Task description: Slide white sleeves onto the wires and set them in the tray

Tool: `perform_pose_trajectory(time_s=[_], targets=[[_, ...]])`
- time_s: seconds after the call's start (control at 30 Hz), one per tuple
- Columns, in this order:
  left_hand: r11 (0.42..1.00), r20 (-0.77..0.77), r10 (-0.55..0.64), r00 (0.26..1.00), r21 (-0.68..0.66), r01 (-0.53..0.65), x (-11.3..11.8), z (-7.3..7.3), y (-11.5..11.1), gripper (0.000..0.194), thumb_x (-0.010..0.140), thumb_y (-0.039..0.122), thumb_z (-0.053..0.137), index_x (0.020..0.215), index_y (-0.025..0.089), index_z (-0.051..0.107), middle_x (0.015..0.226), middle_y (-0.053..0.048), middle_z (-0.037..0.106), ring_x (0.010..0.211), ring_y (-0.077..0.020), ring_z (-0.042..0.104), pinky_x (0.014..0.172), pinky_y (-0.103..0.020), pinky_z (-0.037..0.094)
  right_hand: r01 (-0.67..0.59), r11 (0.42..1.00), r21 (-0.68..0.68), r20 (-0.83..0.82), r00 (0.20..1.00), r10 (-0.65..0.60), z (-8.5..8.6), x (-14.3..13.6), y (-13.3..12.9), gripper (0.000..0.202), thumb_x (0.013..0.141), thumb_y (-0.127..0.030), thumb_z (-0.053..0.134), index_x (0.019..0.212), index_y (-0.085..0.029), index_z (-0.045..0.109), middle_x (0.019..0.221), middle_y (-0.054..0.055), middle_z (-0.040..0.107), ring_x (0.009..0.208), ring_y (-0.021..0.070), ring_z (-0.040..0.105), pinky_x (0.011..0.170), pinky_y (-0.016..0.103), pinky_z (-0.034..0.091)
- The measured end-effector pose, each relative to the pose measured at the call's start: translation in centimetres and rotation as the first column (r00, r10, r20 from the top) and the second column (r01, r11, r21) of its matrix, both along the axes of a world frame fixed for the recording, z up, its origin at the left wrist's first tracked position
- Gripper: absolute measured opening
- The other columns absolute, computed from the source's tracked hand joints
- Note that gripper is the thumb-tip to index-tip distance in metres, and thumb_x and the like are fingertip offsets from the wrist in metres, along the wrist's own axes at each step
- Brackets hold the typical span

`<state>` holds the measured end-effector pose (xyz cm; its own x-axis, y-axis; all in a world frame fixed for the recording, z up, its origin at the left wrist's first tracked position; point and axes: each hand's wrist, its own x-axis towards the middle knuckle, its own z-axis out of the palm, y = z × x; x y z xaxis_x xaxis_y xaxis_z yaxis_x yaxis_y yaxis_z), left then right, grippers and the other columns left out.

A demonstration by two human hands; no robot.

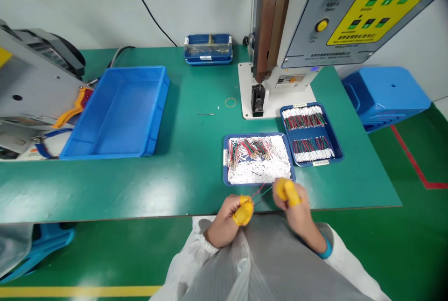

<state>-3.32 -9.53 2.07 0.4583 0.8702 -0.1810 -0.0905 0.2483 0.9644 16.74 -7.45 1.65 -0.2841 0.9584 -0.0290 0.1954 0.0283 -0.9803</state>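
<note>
My left hand (235,215), with yellow finger covers, is closed in a pinch at the table's front edge. Thin red and green wires (263,192) stick out of it toward my right hand. My right hand (290,197), also in yellow finger covers, is closed and slightly blurred by motion; what its fingertips hold is hidden. Just beyond both hands lies a blue tray (226,165) filled with small white pieces (259,171), with red, green and dark wires (252,147) on top. To its right, a second blue tray (339,147) holds two rows of white-ended wires (304,118).
A tall machine (301,44) with a yellow panel stands behind the trays. Left are a large blue bin (121,109) and another machine (38,86). A rubber band (230,102) and a loose wire (206,114) lie mid-table. Small blue trays (208,49) sit against the wall.
</note>
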Motion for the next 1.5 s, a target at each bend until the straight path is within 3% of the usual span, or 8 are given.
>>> perform_pose_trajectory(time_s=[0.27,0.5,0.73,0.9,1.03,1.13,1.3,1.5], targets=[[0.995,-0.039,-0.099,0.994,-0.013,0.099,0.5,0.3,0.3,0.063,0.097,0.065,0.050,0.059,0.017,0.039,0.053,0.003,0.039,0.051,-0.0072,0.031,0.052,-0.024,0.024,-0.136,0.988,0.071,0.063,0.989,0.132,-0.6,-0.9,-0.4,0.048,0.103,-0.056,0.040,0.070,-0.025,0.054,0.065,0.003,0.055,0.061,0.0200,0.052,0.058,0.033,0.044],[0.984,-0.075,-0.171,0.982,0.031,0.174,-0.2,1.0,-0.3,0.064,0.096,0.066,0.051,0.059,0.017,0.035,0.052,0.005,0.027,0.052,-0.0072,0.025,0.053,-0.026,0.020,-0.187,0.948,0.256,0.174,0.974,0.145,0.2,-0.8,-1.3,0.034,0.096,-0.026,0.045,0.062,-0.024,0.044,0.056,-0.001,0.046,0.051,0.0158,0.045,0.054,0.031,0.035],[0.998,-0.160,-0.017,0.987,0.052,0.026,-3.0,-0.2,-2.4,0.060,0.100,0.064,0.043,0.062,0.017,0.041,0.054,0.003,0.037,0.053,-0.0095,0.032,0.057,-0.027,0.026,0.031,0.905,0.424,0.359,0.912,-0.200,1.3,4.2,2.9,0.034,0.099,-0.012,0.030,0.071,-0.025,0.043,0.056,-0.002,0.041,0.049,0.0168,0.038,0.048,0.030,0.027],[0.972,-0.293,0.230,0.928,0.109,-0.206,-3.6,-2.2,-2.6,0.052,0.103,0.056,0.043,0.069,0.017,0.052,0.064,-0.002,0.051,0.064,-0.0136,0.042,0.064,-0.027,0.030,-0.382,0.835,0.397,0.582,0.808,0.092,1.8,2.7,7.1,0.016,0.099,-0.017,0.051,0.100,-0.022,0.067,0.096,0.008,0.069,0.089,0.0251,0.062,0.078,0.038,0.052],[0.954,-0.307,0.293,0.906,0.156,-0.256,-2.9,-3.4,-2.4,0.049,0.102,0.051,0.047,0.069,0.016,0.054,0.062,0.000,0.052,0.062,-0.0125,0.044,0.066,-0.027,0.031,-0.599,0.728,0.334,0.706,0.671,0.228,1.6,-1.1,8.3,0.043,0.104,-0.022,0.050,0.146,-0.018,0.052,0.115,0.015,0.069,0.104,0.0305,0.061,0.091,0.047,0.055],[0.946,-0.284,0.315,0.905,0.167,-0.277,-2.9,-3.9,-2.3,0.049,0.102,0.052,0.046,0.068,0.016,0.053,0.060,0.000,0.051,0.059,-0.0114,0.045,0.064,-0.025,0.032,-0.683,0.663,0.307,0.761,0.594,0.260,1.5,-2.5,8.8,0.056,0.103,-0.015,0.049,0.158,-0.014,0.037,0.110,0.017,0.069,0.104,0.0322,0.060,0.088,0.048,0.056],[0.940,-0.226,0.334,0.915,0.156,-0.304,-3.1,-4.4,-2.0,0.049,0.103,0.049,0.043,0.066,0.017,0.048,0.057,0.002,0.045,0.055,-0.0094,0.041,0.058,-0.023,0.031,-0.756,0.592,0.278,0.798,0.525,0.295,1.9,-3.2,9.3,0.053,0.099,-0.004,0.050,0.150,-0.016,0.049,0.098,0.015,0.069,0.100,0.0333,0.060,0.086,0.050,0.054],[0.937,-0.193,0.341,0.920,0.145,-0.317,-2.9,-3.9,-1.8,0.037,0.099,0.035,0.047,0.066,0.017,0.048,0.057,0.003,0.043,0.054,-0.0090,0.040,0.058,-0.023,0.030,-0.688,0.659,0.304,0.725,0.615,0.309,1.7,-2.0,9.1,0.040,0.101,-0.011,0.054,0.139,-0.019,0.059,0.102,0.014,0.071,0.099,0.0311,0.063,0.087,0.048,0.055]])
